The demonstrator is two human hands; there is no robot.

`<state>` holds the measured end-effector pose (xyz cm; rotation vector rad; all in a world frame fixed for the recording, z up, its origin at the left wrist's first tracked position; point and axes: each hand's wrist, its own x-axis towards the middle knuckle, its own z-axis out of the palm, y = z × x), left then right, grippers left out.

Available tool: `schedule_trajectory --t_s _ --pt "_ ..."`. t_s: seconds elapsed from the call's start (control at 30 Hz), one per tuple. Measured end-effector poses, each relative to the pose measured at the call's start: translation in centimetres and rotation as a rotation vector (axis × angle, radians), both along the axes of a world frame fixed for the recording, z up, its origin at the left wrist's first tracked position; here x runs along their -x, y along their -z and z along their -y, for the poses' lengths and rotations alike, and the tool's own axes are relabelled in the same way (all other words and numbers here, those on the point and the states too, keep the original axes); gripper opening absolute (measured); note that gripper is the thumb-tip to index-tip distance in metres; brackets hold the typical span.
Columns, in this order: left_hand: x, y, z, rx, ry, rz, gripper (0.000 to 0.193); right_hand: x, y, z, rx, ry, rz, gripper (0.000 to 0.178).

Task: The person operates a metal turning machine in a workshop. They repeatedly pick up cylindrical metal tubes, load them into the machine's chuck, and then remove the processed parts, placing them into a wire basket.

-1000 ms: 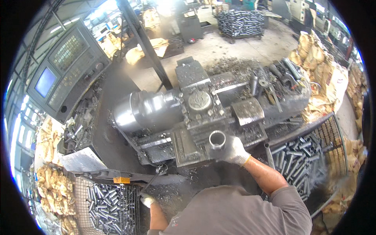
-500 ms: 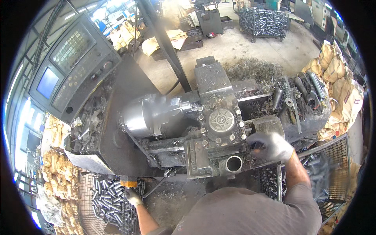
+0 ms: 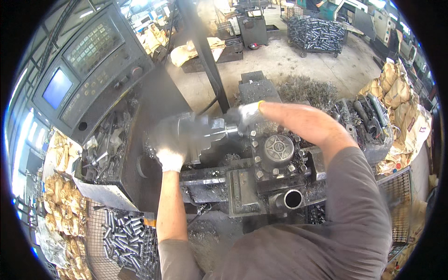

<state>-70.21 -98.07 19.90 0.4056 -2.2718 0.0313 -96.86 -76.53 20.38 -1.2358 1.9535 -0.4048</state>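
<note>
A dark metal lathe chuck [image 3: 179, 128], hazy in the picture, holds a shiny metal workpiece [image 3: 226, 132] that points right. My left hand [image 3: 171, 157], in a white glove, lies against the near side of the chuck. Its fingers are blurred against the dark metal. Over the workpiece's right end is my right hand [image 3: 248, 116], also gloved, with its fingers curled down around that end. Right of the chuck sits the tool turret [image 3: 279, 148], with bolts around a star-marked cap. A hollow round tube [image 3: 293, 199] sticks out of the near side of its carriage.
A control panel [image 3: 88, 70] with a lit screen rises at the left. Below it, a wire basket [image 3: 95, 233] holds several metal tubes [image 3: 123, 240]. Another wire basket [image 3: 401, 205] stands at the right. Chips [image 3: 308, 91] and loose tools [image 3: 366, 112] lie behind the lathe.
My left hand has come up from near the left basket to the chuck. My right hand has moved from the turret's right side across to the workpiece's end.
</note>
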Motion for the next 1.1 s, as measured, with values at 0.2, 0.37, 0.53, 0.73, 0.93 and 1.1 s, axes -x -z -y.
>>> schedule_trajectory --t_s 0.2,0.37,0.53,0.73,0.93,1.1 --pt "0.9 1.6 1.6 0.046 -0.006 0.069 0.061 7.3 -1.0 -4.4 -0.118 0.239 -0.163 0.056" --pt "3.1 0.6 0.1 0.015 0.058 0.066 0.060 23.4 1.3 -20.7 -0.091 1.030 -0.834 0.044" --pt "1.2 0.8 1.2 0.007 -0.003 0.051 0.059 7.8 -0.7 -8.6 -0.159 0.224 -0.390 0.052" --pt "1.3 1.4 1.6 -0.004 -0.025 0.081 0.058 -2.0 -1.2 3.3 -0.137 -0.182 -0.311 0.076" --pt "1.6 -0.2 0.4 -0.117 -0.016 0.131 0.059 3.8 2.8 3.0 -0.395 -0.145 0.115 0.063" --pt "2.0 0.1 0.0 -0.055 -0.027 0.104 0.060 -1.8 1.4 3.2 -0.130 -0.243 -0.379 0.065"
